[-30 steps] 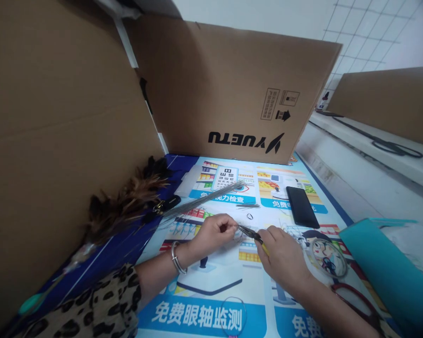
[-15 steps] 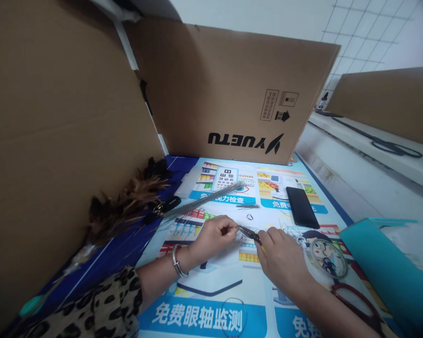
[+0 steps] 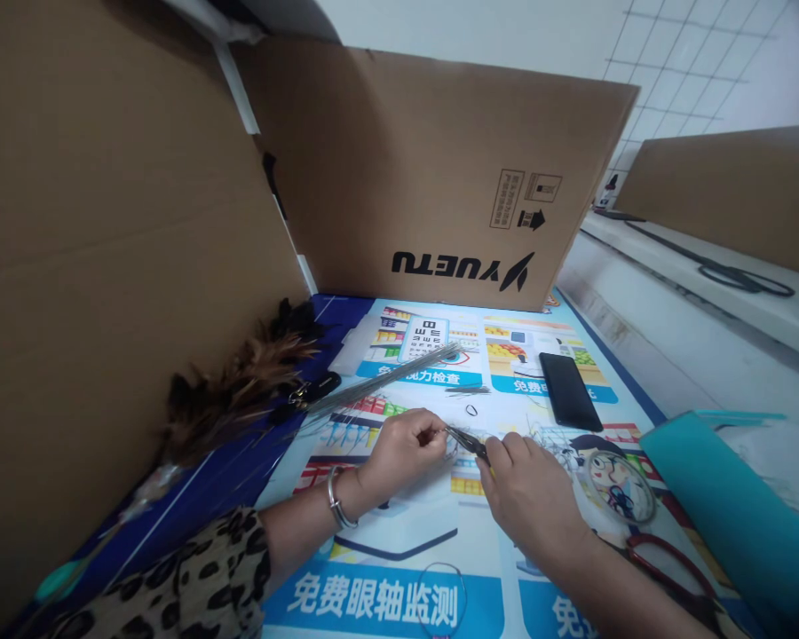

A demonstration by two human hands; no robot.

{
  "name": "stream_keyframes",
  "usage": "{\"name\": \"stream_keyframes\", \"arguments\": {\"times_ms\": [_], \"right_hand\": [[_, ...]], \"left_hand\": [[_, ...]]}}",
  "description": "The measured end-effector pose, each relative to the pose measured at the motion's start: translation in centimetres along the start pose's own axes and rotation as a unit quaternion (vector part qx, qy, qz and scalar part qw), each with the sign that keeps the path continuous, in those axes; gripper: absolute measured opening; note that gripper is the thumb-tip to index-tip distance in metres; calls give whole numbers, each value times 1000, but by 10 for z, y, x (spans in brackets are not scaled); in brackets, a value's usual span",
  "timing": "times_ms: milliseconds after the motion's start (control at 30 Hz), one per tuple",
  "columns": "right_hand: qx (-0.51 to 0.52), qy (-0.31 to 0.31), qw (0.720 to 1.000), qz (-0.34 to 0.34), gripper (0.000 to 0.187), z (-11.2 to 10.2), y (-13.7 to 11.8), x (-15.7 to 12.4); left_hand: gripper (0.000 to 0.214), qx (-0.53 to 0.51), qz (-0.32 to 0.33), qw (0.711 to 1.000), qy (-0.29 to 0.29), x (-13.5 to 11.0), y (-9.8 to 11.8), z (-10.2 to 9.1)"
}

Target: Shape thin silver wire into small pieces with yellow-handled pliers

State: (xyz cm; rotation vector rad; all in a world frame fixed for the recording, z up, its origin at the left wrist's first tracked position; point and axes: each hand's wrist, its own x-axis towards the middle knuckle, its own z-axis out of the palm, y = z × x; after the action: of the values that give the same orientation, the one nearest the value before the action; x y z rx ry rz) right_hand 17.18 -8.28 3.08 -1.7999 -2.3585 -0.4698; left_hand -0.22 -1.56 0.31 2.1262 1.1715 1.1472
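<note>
My right hand (image 3: pixel 533 484) is wrapped round a pair of pliers (image 3: pixel 467 441) with dark jaws and a bit of yellow handle showing. The jaws point left and meet the fingertips of my left hand (image 3: pixel 405 444). That hand is closed in a pinch; what sits between its fingers is too small to make out. A long bundle of thin grey wires (image 3: pixel 390 380) lies beyond my left hand. Shorter wire pieces (image 3: pixel 468 390) and a small dark loop (image 3: pixel 471 410) rest on the printed sheet just past the pliers.
A black phone (image 3: pixel 570 392) lies to the right. Nearer are a clear round roll (image 3: pixel 621 486), red-handled scissors (image 3: pixel 669 559) and a teal box (image 3: pixel 725 506). Brown feathers (image 3: pixel 240 373) line the left. Cardboard panels (image 3: pixel 439 169) stand at the left and back.
My right hand and the pliers have shifted very slightly left. Both hands keep their grip; everything else stays in place.
</note>
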Motion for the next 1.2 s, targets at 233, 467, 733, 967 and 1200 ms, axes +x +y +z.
{"name": "stream_keyframes", "arguments": {"times_ms": [233,467,733,967,1200], "right_hand": [[-2,4,1000,-3,22,-1,0,0],[-4,-5,1000,-3,21,3,-1,0],[-3,-6,1000,-3,22,3,-1,0],[-7,-9,1000,-2,20,5,-1,0],[-1,-18,1000,-4,21,5,0,0]], "left_hand": [[12,16,4,1000,6,0,1,0],[10,16,10,1000,13,-2,-1,0],[11,14,10,1000,10,-1,-1,1],[11,17,8,1000,8,-2,0,-1],[12,19,3,1000,4,0,2,-1]]}}
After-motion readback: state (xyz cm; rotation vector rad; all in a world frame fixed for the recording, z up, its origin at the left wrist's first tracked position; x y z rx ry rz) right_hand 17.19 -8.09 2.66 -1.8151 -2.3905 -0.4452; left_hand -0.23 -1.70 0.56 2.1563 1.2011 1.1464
